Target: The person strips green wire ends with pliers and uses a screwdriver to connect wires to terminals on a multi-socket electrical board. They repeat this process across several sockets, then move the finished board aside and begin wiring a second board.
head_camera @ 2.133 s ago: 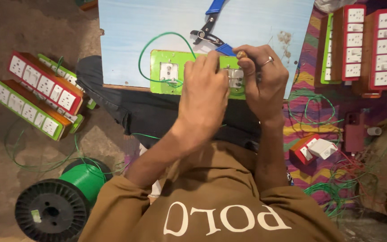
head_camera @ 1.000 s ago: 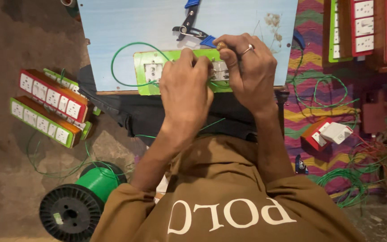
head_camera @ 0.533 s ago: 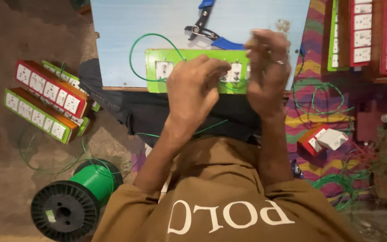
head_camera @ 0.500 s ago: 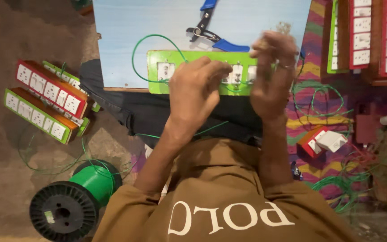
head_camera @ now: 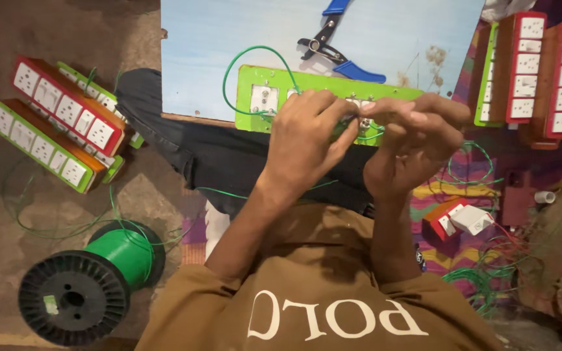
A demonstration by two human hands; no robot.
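Observation:
A long green switch board lies back-side up at the near edge of a pale blue work board. A thin green wire loops up from its left end and runs to its middle. My left hand is curled over the middle of the switch board and pinches this wire. My right hand meets it fingertip to fingertip and grips the same wire. The hands hide the terminals beneath them. Blue-handled pliers lie on the work board just behind the switch board.
Finished switch boards in red and green casings lie on the floor at the left, with more at the right. A black spool of green wire stands at the lower left. A small red and white box and loose wire offcuts lie at the right.
Both hands were lifted with fingers spread half a second ago. They have come down and together over the middle of the switch board, pinching the wire.

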